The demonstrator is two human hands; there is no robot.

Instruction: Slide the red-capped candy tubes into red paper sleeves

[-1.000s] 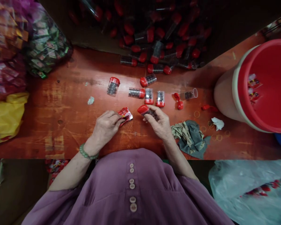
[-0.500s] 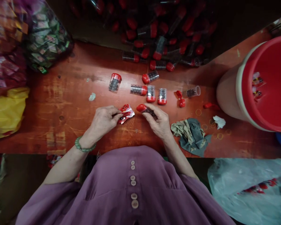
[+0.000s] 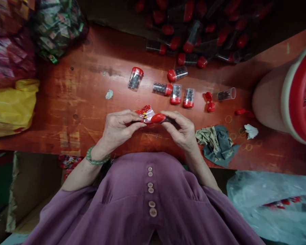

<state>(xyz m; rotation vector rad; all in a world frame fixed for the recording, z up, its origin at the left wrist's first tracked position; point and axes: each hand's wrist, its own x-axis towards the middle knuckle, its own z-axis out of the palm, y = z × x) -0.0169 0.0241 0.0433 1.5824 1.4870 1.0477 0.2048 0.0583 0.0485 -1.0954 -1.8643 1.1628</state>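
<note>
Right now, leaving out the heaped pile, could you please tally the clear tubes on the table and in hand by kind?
Red-capped tubes on the table: 5
Uncapped tube: 1
Red-capped tube in the right hand: 1
Total: 7

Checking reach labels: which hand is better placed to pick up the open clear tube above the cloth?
Right, probably: the right hand is nearer the open clear tube; the left hand is farther away. Both are occupied, though: the right holds a red-capped container, the left a red packet.
</note>
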